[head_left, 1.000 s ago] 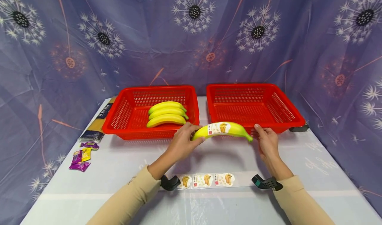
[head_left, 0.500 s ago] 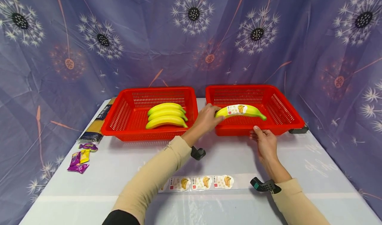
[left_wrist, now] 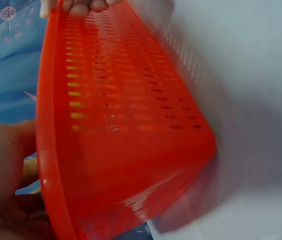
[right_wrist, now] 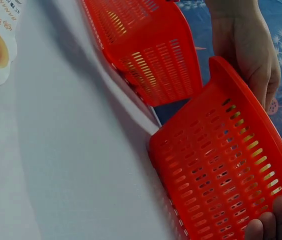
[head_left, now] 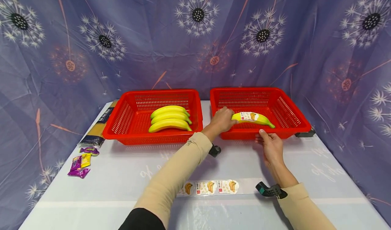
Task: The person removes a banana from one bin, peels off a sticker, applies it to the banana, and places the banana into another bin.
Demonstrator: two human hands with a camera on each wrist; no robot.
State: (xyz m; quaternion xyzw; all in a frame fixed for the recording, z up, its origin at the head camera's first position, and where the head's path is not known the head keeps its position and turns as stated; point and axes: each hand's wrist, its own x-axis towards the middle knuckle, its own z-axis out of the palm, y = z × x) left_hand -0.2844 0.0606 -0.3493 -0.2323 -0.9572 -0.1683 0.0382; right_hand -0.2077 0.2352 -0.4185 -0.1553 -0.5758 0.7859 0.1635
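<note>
The left hand [head_left: 222, 119] reaches over the near wall of the right basket [head_left: 293, 102] and curls its fingers round the stem end of a labelled banana [head_left: 253, 118], which lies low inside that basket, close to the near wall; whether it already rests on the mesh floor cannot be told. The right hand [head_left: 270, 145] lies just outside the same wall, fingers fairly straight, its fingertips touching the rim and holding nothing.

Judging from this, the main risk is the light basket itself. If the left wrist drags on the rim as it lifts out, the basket may tip or slide away from the right hand, which only steadies it with fingertips. A release from any height could let the curved banana roll against the wall and crease or lift its sticker. The left sleeve [head_left: 180, 169] passes near the corner of the left basket [head_left: 122, 121], beside the right one, where three bananas [head_left: 169, 118] lie; a careless pull back could nudge it. The sticker strip [head_left: 210, 186], on the worktop [head_left: 107, 182] well in front of the right basket, could be brushed by either forearm.
</note>
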